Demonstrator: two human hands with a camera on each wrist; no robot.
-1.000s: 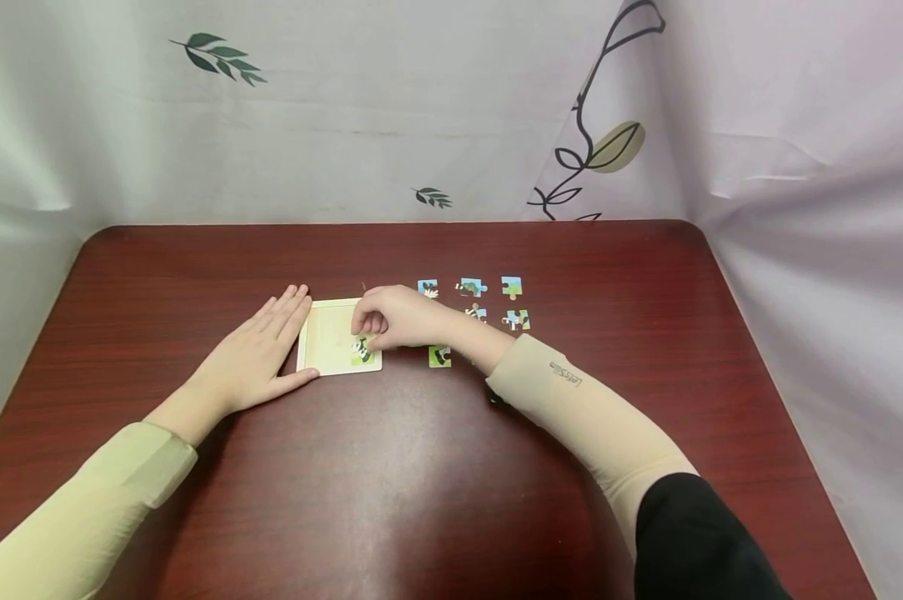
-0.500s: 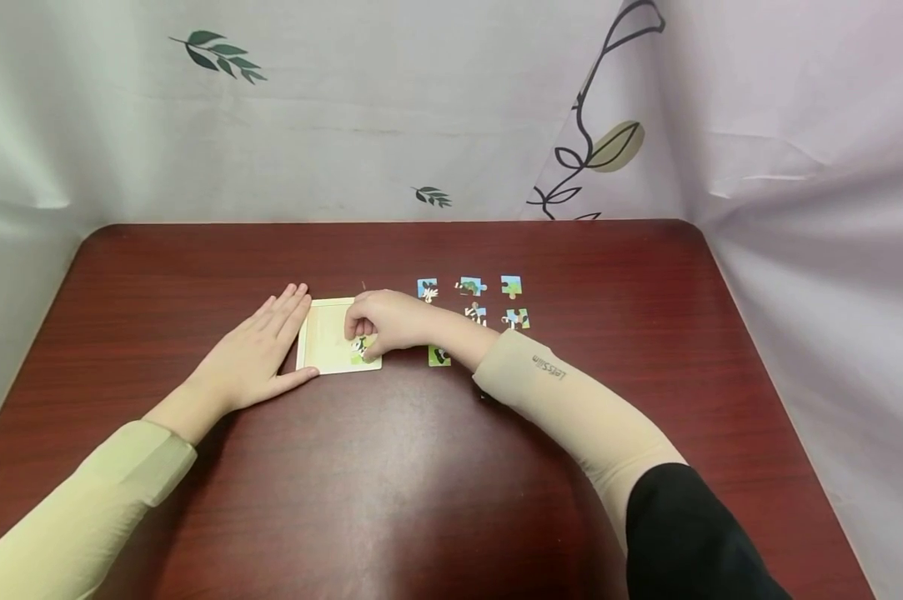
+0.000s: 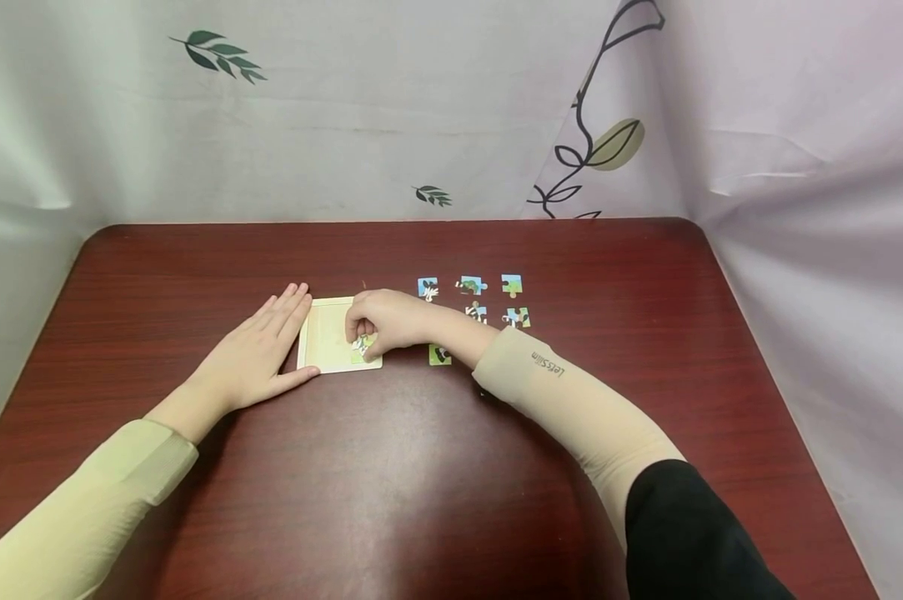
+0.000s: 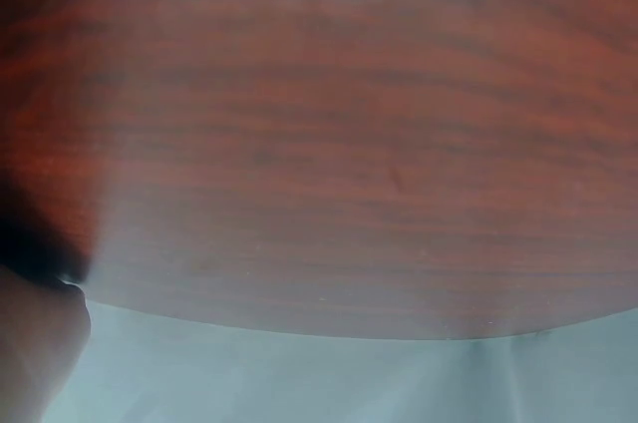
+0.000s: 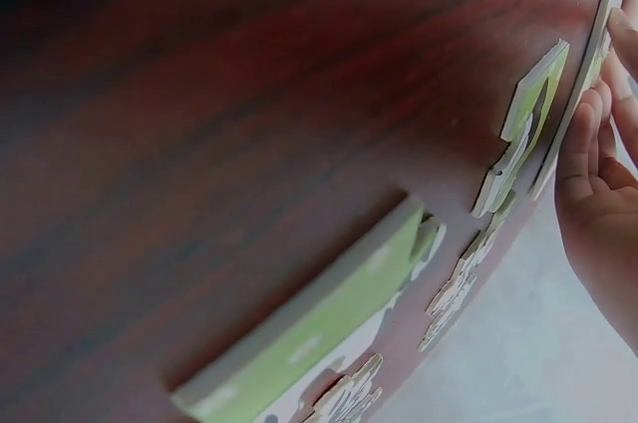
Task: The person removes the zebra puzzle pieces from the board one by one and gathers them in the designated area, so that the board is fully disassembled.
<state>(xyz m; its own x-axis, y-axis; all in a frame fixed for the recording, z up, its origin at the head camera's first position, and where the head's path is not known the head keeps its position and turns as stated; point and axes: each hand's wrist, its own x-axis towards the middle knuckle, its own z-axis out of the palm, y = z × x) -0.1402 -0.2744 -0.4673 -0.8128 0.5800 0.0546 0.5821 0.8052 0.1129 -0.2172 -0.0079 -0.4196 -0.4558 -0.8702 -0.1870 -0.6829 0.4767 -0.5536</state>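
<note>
A shallow pale puzzle tray (image 3: 325,337) lies left of the table's middle. My left hand (image 3: 259,358) rests flat beside it, fingers straight, with fingertips and thumb at the tray's left edge. Over the tray's right side, my right hand (image 3: 394,321) has curled fingers and pinches a green, black-and-white jigsaw piece (image 3: 358,350) at the near right corner. Its fingertips partly cover that piece. In the right wrist view the hand (image 5: 598,194) reaches to the tray's edge. The left wrist view shows mostly tabletop, with a bit of the hand (image 4: 40,343) at the lower left.
Several loose jigsaw pieces lie right of the tray, among them a blue-green corner piece (image 3: 511,285), a middle piece (image 3: 517,317) and a green piece (image 3: 439,356). The right forearm hides part of that group. A pale curtain (image 3: 331,125) hangs behind the brown table (image 3: 308,500).
My right hand and forearm have shifted slightly left over the tray, the piece still under the fingertips. Over the last half second it barely moves. The left hand stays put.
</note>
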